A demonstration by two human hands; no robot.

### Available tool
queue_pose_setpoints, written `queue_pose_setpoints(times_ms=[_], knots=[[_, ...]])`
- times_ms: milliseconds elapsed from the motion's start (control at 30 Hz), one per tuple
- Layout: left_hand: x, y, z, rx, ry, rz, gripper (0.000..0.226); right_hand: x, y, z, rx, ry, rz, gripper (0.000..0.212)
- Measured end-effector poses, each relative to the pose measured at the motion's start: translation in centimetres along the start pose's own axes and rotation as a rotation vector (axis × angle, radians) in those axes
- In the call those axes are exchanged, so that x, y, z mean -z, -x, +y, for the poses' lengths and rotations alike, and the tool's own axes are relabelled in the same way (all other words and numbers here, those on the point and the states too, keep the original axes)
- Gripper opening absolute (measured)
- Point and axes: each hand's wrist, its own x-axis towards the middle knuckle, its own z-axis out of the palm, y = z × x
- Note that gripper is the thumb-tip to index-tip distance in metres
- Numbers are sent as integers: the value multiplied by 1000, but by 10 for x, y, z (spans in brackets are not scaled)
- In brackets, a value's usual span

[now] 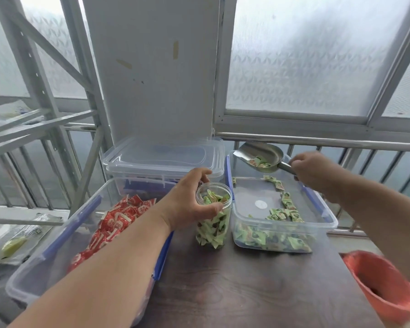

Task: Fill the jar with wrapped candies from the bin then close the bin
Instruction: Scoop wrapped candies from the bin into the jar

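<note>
Head view: left hand (194, 200) wrapped around clear jar (213, 223), upright on dark table (258, 285), mostly full of green candies (212, 229). Just right of jar, open bin (327, 215) holding more. Above bin's far end, right hand (317, 171) gripping metal scoop (260, 158), some candies inside.

Red cup (384, 287) blurred, cut by right edge.

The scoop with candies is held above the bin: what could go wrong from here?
1. The scoop is wider than the mouth of the jar, so candies may spill onto the table.
2. The jar is nearly full and may overflow.
3. The left hand partly covers the jar's rim and may block pouring.
</note>
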Motion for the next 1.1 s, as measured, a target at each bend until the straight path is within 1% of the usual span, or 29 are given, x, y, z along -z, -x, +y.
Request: queue_pose_setpoints(times_ms=[67,167,233,333,400,567,700,800,867,933,1033,1100], knots=[[1,0,-1,-4,9,4,91,15,13,-14,62,57,-19,30],[1,2,-2,-27,5,32,96,24,36,-37,98,57,-54,31],[1,2,-2,-52,1,59,97,23,49,-49,175,155,-56,28],[1,3,0,-73,9,72,86,18,69,-64,301,360,-20,28],[2,4,-1,-77,19,75,80,11,75,-67,380,430,-13,29],[1,4,0,-122,34,87,69,-1,82,-62,500,503,58,26],[1,1,0,-140,5,86,51,0,82,-61,543,542,139,26],[0,0,-2,-135,-9,65,42,4,72,-57,528,558,209,22],[0,0,-1,-141,-10,61,42,5,61,-50,463,561,233,18],[1,1,-1,-155,-20,65,46,-3,43,-37,374,563,215,15],[1,0,-2,-152,-52,61,42,-24,11,-10,236,595,144,27],[0,-2,-3,-141,-70,55,35,-42,-8,3,185,592,117,32]])
